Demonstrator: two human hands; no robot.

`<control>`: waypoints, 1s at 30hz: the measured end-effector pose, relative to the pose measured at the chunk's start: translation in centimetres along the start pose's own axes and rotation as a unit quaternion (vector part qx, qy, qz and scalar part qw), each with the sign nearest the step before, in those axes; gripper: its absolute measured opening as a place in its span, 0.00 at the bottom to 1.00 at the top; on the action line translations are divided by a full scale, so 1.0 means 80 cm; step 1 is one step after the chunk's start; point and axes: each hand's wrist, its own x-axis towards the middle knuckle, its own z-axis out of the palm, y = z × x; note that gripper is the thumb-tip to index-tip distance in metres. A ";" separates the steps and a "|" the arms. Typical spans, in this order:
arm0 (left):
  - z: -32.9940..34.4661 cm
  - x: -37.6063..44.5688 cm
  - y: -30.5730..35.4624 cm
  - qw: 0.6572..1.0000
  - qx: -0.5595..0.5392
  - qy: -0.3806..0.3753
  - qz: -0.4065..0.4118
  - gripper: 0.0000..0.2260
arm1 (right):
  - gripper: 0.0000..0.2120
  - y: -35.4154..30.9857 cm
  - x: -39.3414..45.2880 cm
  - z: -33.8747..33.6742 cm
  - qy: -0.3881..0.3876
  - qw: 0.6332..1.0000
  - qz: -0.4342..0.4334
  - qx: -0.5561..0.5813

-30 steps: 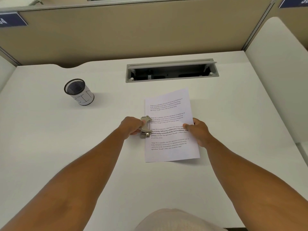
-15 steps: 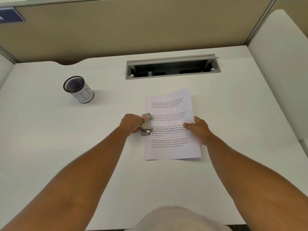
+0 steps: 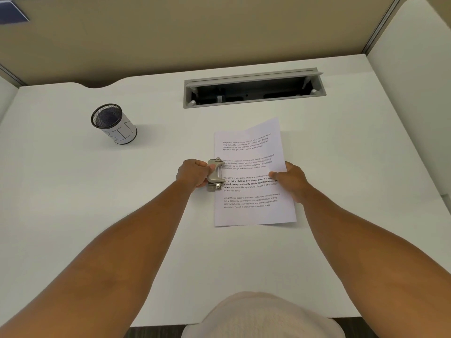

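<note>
Item 1, hole punch [image 3: 216, 174]: grey metal, standing on the white counter [image 3: 73, 191] against the left long edge of the sheet, about midway along it. The sheet's edge sits in its mouth.

Item 2, your left hand [image 3: 194, 173]: clenched round the punch's handle from the left, with the fingers wrapped over the lever.

Item 3, printed sheet [image 3: 251, 172]: one white page with four blocks of text, lying on the counter in front of you with its far end turned slightly to the right.

Item 4, your right hand [image 3: 291, 179]: grasping the sheet's right edge level with the punch. The thumb lies on the printed face; the fingers below it are hidden.

Item 5, mesh cup [image 3: 113, 123]: black rim and white label, upright, well apart at far left.

Item 6, cable tray [image 3: 253, 87]: a grey-framed open slot in the counter beyond the sheet, near the beige partition [image 3: 170, 32].
</note>
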 end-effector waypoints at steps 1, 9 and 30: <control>0.000 0.001 0.000 1.000 -0.001 0.000 0.000 0.08 | 0.18 0.000 0.000 0.001 0.001 1.000 0.002 -0.002; 0.002 0.002 -0.004 0.999 0.022 0.026 0.019 0.08 | 0.17 -0.002 0.000 0.005 0.018 1.000 0.007 -0.019; 0.008 0.004 -0.025 0.998 0.004 0.055 0.024 0.09 | 0.17 -0.004 0.000 0.006 0.024 0.999 0.010 -0.021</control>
